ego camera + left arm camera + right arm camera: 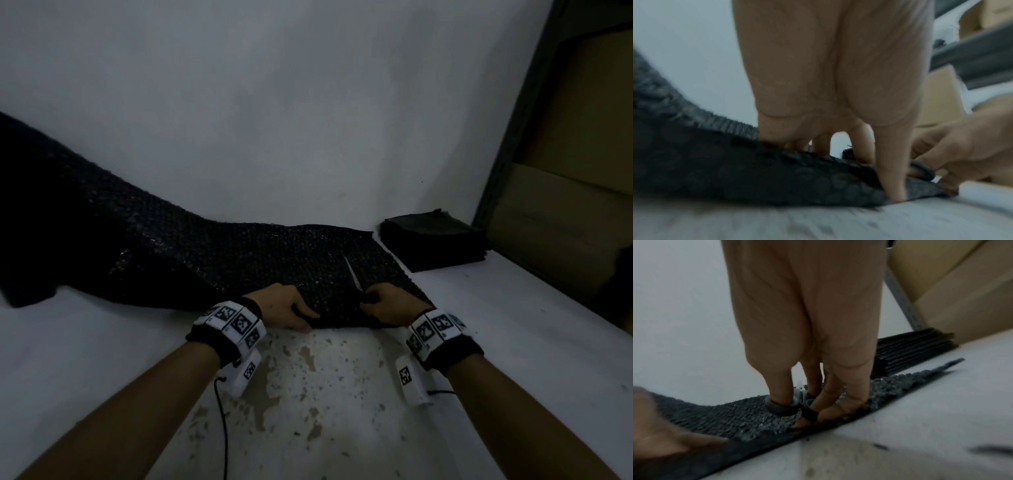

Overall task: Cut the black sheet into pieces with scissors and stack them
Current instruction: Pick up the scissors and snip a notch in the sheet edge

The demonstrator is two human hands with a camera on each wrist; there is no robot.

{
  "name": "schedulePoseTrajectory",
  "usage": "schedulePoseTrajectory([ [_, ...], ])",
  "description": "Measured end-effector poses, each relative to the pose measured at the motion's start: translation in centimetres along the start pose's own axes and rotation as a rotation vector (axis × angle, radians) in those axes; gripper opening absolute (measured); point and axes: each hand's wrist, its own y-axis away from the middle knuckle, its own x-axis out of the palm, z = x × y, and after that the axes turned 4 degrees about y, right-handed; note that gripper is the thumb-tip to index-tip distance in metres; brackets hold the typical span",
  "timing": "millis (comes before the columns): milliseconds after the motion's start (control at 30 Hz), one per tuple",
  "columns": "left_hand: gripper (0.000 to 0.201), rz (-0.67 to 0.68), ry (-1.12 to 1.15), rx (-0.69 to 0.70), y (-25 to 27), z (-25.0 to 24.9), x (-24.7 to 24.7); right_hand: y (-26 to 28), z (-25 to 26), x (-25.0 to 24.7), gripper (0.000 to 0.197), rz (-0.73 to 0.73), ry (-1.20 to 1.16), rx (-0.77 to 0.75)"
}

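The black sheet (212, 253) lay across the white surface (342, 394), trailing off toward its left edge. The left hand (286, 306) pinched the sheet's near edge, thumb on top. The right hand (390, 303) had its fingers through the handles of the scissors (352, 275), blade over the sheet. A stack of cut pieces (433, 238) sat by the far right corner.

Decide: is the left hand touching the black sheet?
Touching. The left wrist view shows the left hand with its fingers pinching the near edge of the sheet.
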Motion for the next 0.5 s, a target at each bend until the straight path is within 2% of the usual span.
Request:
schedulePoseTrajectory([
  [133,0.031,-0.045,0.069,0.028,-0.1,0.1,0.9,0.3,-0.5,0.3,0.022,-0.010,-0.028,-0.016],
  [233,0.030,-0.054,0.126,0.018,-0.2,0.1,1.2,1.5,0.4,-0.2,0.030,0.034,-0.230,-0.042],
  [367,0.030,-0.063,0.186,-0.030,-0.6,-0.1,1.3,4.1,1.8,-0.5,0.040,0.203,-0.609,0.035],
  [500,0.031,-0.078,0.199,-0.042,-1.0,-0.6,1.5,6.7,1.9,-0.4,0.047,0.401,-0.712,0.054],
])
